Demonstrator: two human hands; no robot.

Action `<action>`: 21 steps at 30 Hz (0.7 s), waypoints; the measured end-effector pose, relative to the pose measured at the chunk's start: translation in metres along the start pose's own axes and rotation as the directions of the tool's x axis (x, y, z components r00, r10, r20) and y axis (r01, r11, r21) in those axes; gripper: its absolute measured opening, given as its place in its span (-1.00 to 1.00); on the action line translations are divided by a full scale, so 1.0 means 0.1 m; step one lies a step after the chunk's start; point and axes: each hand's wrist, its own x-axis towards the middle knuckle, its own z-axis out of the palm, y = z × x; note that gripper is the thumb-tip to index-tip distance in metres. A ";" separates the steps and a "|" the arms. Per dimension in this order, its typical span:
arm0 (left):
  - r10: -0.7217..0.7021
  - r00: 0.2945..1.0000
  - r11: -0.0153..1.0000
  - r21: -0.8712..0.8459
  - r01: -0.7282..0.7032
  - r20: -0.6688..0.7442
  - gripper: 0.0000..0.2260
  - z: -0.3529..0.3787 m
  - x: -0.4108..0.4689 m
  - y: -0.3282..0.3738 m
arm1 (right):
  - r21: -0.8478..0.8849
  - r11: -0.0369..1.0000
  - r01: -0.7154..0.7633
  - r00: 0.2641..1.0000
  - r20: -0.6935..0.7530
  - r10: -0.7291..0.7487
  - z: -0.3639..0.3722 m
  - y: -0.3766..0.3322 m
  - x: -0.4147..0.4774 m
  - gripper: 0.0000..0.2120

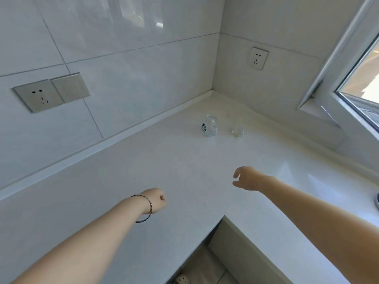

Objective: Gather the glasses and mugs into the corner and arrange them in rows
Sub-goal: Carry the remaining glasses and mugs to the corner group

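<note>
Both bare forearms reach forward, well apart. The left hand (156, 200) is curled into a fist, back upward, with nothing in its grip. The right hand (248, 178) is stretched farther out, its fingers loosely bent, thumb apart beneath them, nothing held between.

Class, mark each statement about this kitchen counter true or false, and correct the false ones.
1. A labelled glass mug and a small glass stand on the counter. True.
2. The right hand grips the small glass. False: it holds nothing and is nearer the camera than both.
3. The mug stands left of the small glass. True.
4. The bracelet is on the right wrist. False: it is at the wrist of the left hand.
5. The mug and small glass touch. False: a gap separates them.
</note>
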 end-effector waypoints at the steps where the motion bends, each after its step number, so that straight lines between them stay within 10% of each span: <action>1: 0.007 1.000 1.000 0.009 -0.007 -0.002 -0.80 -0.08 0.12 0.02 | 0.011 1.000 -0.014 1.000 -0.011 0.015 -0.04 0.03 0.12 -0.63; 21: -0.088 0.996 0.996 -0.005 0.088 0.020 -0.90 -0.84 1.97 0.61 | 0.125 0.982 -0.139 0.960 -0.225 0.165 -1.31 0.65 2.67 -0.14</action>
